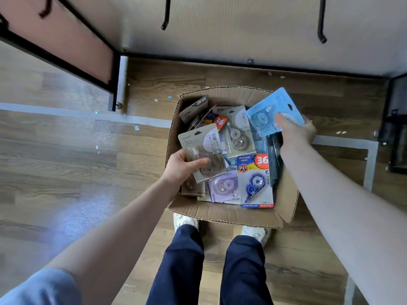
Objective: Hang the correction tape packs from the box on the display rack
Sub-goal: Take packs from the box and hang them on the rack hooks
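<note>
Cardboard box (222,214), left hand (179,167) holding one beige pack (201,150); right hand (295,133) one blue pack (274,111)

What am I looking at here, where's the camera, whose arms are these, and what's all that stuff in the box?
There is no machine here. The single picture comes from a camera worn on a person's head, looking down, so the two bare arms and the legs in dark trousers belong to the wearer. On the wooden floor stands an open cardboard box full of carded correction tape packs. The left hand holds a beige pack in its grip, thumb across the front. The right hand pinches a light blue pack, lifted over the box's far right corner. Still in the box lies, among others, a pack with a blue dispenser. Along the top, black hooks stick out from the display rack's pale panel.
</note>
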Motion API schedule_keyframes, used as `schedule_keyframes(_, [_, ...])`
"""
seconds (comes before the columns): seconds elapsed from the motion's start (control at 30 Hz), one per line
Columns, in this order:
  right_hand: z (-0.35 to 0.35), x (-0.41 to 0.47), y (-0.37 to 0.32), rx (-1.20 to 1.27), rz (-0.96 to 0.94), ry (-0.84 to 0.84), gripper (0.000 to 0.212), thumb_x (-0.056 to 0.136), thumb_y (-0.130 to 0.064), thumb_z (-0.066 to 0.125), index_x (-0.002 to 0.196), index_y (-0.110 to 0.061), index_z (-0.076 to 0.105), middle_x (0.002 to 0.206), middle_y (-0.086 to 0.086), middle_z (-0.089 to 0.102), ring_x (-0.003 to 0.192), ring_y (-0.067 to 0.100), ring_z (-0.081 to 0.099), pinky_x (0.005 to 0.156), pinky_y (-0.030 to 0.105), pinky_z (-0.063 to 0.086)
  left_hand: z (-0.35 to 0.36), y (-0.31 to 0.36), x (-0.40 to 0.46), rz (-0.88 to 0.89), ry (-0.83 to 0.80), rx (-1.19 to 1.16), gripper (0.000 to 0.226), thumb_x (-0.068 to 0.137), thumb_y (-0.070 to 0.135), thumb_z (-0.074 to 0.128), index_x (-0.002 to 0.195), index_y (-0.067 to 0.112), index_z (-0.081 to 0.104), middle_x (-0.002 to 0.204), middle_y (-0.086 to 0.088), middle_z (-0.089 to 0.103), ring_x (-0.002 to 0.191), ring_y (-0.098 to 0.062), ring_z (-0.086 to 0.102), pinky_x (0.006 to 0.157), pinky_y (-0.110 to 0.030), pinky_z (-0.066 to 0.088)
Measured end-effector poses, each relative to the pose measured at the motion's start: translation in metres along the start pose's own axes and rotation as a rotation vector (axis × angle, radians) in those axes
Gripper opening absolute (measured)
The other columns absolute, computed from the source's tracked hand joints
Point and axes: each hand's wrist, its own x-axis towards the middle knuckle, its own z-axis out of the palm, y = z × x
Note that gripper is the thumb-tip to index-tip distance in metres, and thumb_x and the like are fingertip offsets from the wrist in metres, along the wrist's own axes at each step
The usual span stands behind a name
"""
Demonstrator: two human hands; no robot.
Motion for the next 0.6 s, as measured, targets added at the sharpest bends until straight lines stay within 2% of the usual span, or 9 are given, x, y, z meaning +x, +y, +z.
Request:
schedule_keyframes(0.1, [-0.009,-0.013,-0.015,-0.129,-0.14,-0.073,0.044,0.072,-0.006,0.078,0.111,-0.014,0.061,0.099,0.001,0.065,0.076,0.009,0.064,0.056,0.014,0.049,0.001,0.025,-0.009,0.04,-0.01,-0.012,0.021,0.071,0.004,0.081,0.078,0.006,0.061,0.093,-0.014,0.072,0.076,-0.017,0.069,0.073,-0.036,0.057])
schedule_keyframes(0.2, [-0.017,-0.026,-0.029,-0.268,-0.262,-0.122,0.045,0.072,-0.01,0.079,0.113,-0.011,0.061,0.105,0.003,0.065,0.084,0.011,0.065,0.055,0.014,0.047,0.003,0.05,-0.023,0.075,-0.036,-0.045,0.019,0.072,0.0,0.078,0.082,0.01,0.064,0.087,-0.006,0.072,0.072,-0.013,0.07,0.063,-0.023,0.055])
schedule_keyframes(0.33, [-0.029,-0.046,-0.052,-0.372,-0.364,-0.162,0.048,0.073,-0.013,0.079,0.118,-0.01,0.061,0.114,0.007,0.064,0.094,0.016,0.064,0.062,0.019,0.049,0.003,0.079,-0.045,0.128,-0.039,-0.042,0.026,0.072,0.0,0.078,0.095,-0.001,0.066,0.095,-0.012,0.072,0.082,-0.02,0.07,0.072,-0.029,0.059])
schedule_keyframes(0.47, [-0.04,-0.075,-0.084,-0.371,-0.432,-0.186,0.048,0.074,-0.013,0.078,0.119,-0.01,0.06,0.112,0.009,0.063,0.096,0.018,0.064,0.065,0.023,0.052,-0.001,0.108,-0.069,0.179,-0.039,0.001,0.037,0.07,0.003,0.081,0.102,-0.007,0.064,0.1,-0.017,0.071,0.086,-0.023,0.071,0.076,-0.031,0.058])
schedule_keyframes(0.53, [-0.045,-0.089,-0.101,-0.348,-0.455,-0.202,0.034,0.074,-0.01,0.077,0.105,-0.011,0.063,0.101,0.005,0.066,0.088,0.017,0.064,0.072,0.031,0.055,-0.004,0.124,-0.08,0.201,-0.043,0.01,0.048,0.068,0.008,0.084,0.105,-0.012,0.061,0.104,-0.022,0.069,0.094,-0.032,0.069,0.085,-0.041,0.057])
schedule_keyframes(0.6, [-0.049,-0.104,-0.118,-0.338,-0.49,-0.226,0.021,0.075,-0.009,0.076,0.089,-0.015,0.061,0.093,0.003,0.067,0.078,0.013,0.063,0.067,0.028,0.053,-0.006,0.139,-0.091,0.229,-0.034,0.007,0.047,0.069,0.007,0.083,0.105,-0.012,0.06,0.105,-0.021,0.069,0.095,-0.033,0.068,0.089,-0.046,0.055])
